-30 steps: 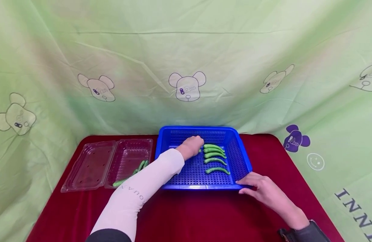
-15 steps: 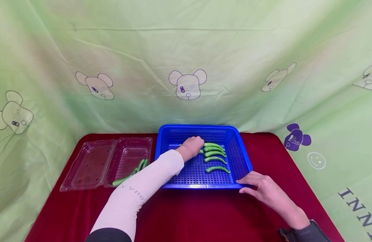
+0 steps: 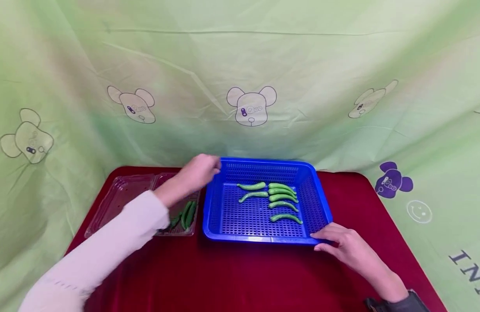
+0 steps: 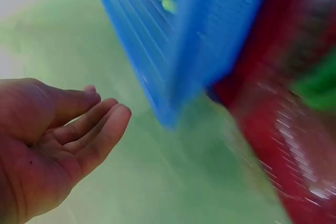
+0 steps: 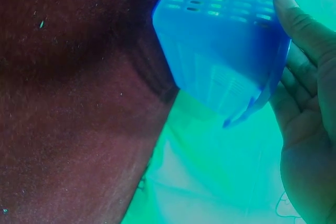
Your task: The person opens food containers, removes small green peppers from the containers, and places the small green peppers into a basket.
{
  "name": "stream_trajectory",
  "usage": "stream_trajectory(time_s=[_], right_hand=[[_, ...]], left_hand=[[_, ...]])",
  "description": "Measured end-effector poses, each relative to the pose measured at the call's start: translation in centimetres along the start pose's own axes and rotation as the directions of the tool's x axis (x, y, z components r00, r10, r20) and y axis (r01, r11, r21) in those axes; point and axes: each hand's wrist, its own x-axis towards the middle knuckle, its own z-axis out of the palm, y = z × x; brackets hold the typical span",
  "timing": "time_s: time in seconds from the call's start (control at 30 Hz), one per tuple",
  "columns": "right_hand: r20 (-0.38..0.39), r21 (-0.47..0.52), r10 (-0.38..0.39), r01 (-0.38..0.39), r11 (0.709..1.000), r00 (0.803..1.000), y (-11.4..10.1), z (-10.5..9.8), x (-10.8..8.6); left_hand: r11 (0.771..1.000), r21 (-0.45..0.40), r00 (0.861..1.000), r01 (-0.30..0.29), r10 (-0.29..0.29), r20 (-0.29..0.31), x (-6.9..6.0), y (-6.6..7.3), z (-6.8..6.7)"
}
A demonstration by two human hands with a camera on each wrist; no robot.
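My left hand (image 3: 201, 171) is over the back left corner of the blue plastic basket (image 3: 259, 239). In the left wrist view its loosely bent fingers (image 4: 107, 127) hold nothing. My right hand (image 3: 347, 242) grips the basket's front right corner; the right wrist view shows the thumb (image 5: 302, 22) on one side of the rim and the fingers on the other. Inside the basket lie several green chili peppers (image 3: 285, 218) in a right-hand column, with two more peppers (image 3: 252, 186) to their left. Darker green peppers (image 3: 188, 215) lie in a clear plastic clamshell box (image 3: 185, 233), partly hidden by my left forearm.
The box's lid (image 3: 119, 195) lies folded out to the left. A dark red cloth (image 3: 240, 277) covers the table. Behind and along both sides hangs a pale green curtain (image 3: 209, 73) printed with bear faces.
My left hand has left the basket's middle and moved left to its back left corner, uncovering two peppers lying left of the column. The right hand keeps its grip on the rim.
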Motion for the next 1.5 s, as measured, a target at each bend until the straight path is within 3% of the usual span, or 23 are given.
stream_trajectory(time_s=[0.13, 0.23, 0.33, 0.43, 0.53, 0.8, 1.07, 1.2, 1.5], right_hand=[[-0.014, -0.003, -0.007, 0.007, 1.000, 1.000, 0.0, -0.2, -0.3], [-0.028, 0.004, -0.026, 0.027, 1.000, 0.999, 0.3, -0.4, -0.5], [-0.038, 0.017, -0.056, 0.056, 0.998, 0.998, 0.6, -0.2, -0.4], [-0.044, 0.037, -0.078, 0.079, 0.996, 0.996, 0.7, 0.2, -0.2], [-0.048, 0.051, -0.085, 0.088, 0.995, 0.995, 0.7, 0.7, 0.1], [-0.027, 0.045, -0.052, 0.053, 0.998, 0.998, 0.4, 0.6, 0.1], [-0.013, 0.047, -0.017, 0.018, 0.999, 1.000, 0.2, 0.5, 0.0], [-0.022, 0.039, -0.019, 0.020, 0.999, 1.000, 0.2, 0.6, 0.0], [-0.041, 0.012, -0.026, 0.026, 1.000, 0.999, 0.4, 0.7, -0.1]], left_hand=[[0.998, -0.027, 0.999, 0.054, -0.054, -0.004, -5.4, -4.2, -0.3], [0.999, 0.042, 0.999, 0.015, -0.017, 0.035, -8.6, -6.4, 0.8], [0.996, 0.083, 0.998, 0.026, -0.031, 0.055, -10.4, -7.4, 2.5], [0.989, 0.058, 0.988, 0.138, -0.142, 0.064, -11.1, -7.3, 4.1], [0.968, 0.025, 0.965, 0.249, -0.251, 0.083, -11.1, -6.8, 5.3], [0.920, 0.014, 0.911, 0.392, -0.390, 0.134, -9.3, -6.0, 7.2], [0.917, 0.018, 0.908, 0.399, -0.397, 0.130, -8.1, -6.3, 7.8], [0.921, -0.009, 0.916, 0.390, -0.387, 0.105, -7.8, -6.6, 7.8], [0.922, -0.047, 0.923, 0.384, -0.383, 0.038, -6.5, -6.3, 5.3]])
